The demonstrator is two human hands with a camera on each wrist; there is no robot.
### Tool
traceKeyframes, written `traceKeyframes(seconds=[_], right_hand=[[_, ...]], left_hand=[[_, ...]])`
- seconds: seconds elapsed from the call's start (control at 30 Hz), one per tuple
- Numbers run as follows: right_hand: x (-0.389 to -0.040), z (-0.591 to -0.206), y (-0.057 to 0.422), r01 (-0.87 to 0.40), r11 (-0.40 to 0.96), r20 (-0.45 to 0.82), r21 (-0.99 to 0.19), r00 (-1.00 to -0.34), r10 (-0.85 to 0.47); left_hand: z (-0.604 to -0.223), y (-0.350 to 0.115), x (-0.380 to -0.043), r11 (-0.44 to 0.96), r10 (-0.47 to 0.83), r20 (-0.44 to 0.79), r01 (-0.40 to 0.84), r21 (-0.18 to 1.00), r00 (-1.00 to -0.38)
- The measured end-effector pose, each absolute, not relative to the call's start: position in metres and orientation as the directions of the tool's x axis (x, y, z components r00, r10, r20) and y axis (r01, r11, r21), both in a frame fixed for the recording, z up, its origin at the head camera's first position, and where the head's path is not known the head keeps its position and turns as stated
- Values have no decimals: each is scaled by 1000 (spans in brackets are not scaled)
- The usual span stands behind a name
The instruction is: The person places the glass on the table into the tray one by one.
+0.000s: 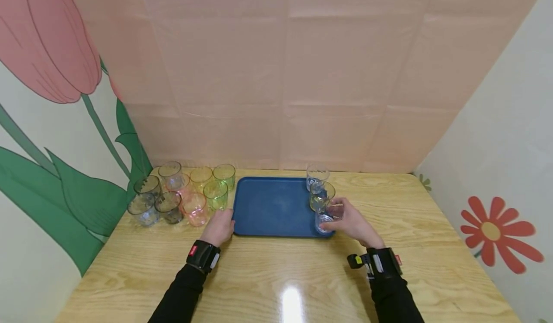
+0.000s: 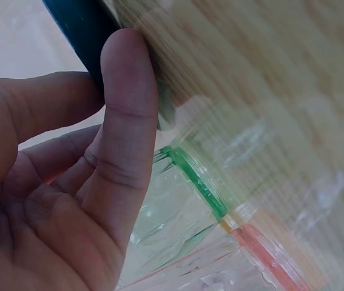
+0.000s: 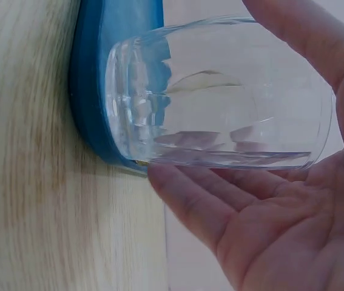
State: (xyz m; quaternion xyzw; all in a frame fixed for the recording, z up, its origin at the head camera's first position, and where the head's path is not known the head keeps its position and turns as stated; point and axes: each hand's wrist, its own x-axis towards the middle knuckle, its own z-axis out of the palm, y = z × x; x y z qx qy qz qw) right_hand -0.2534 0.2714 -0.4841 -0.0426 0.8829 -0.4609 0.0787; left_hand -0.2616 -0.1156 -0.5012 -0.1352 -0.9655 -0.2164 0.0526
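A blue tray (image 1: 276, 205) lies on the table, and my left hand (image 1: 219, 228) pinches its left edge near the front corner. The left wrist view shows the thumb and index finger (image 2: 126, 115) meeting at the dark tray rim (image 2: 77, 30). At the tray's front right corner my right hand (image 1: 352, 222) grips a clear glass (image 1: 324, 221), its base low at the tray. Seen from the right wrist, thumb and fingers lie on opposite sides of this clear glass (image 3: 220, 103). Behind it stand a yellowish glass (image 1: 321, 196) and another clear glass (image 1: 317, 175).
Left of the tray several tinted glasses stand close together, among them a green glass (image 1: 216, 196), a pink glass (image 1: 196, 209) and a grey glass (image 1: 169, 208). A pinkish covered wall (image 1: 281, 83) rises behind the wooden table (image 1: 259, 275); side walls stand left and right.
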Motion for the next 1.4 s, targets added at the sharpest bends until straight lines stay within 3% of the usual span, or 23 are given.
traceKeyframes(seconds=[0.33, 1.07, 1.4], right_hand=[[-253, -484, 263, 49, 633, -178, -773, -974, -142], [-252, -483, 260, 5, 660, -133, -751, -981, -143], [-248, -479, 284, -86, 622, -110, -778, -957, -269]], left_hand=[[-500, -115, -262, 869, 230, 146, 271, 414, -962], [-501, -116, -262, 874, 224, 149, 266, 407, -963], [-501, -115, -260, 874, 238, 167, 286, 392, -957]])
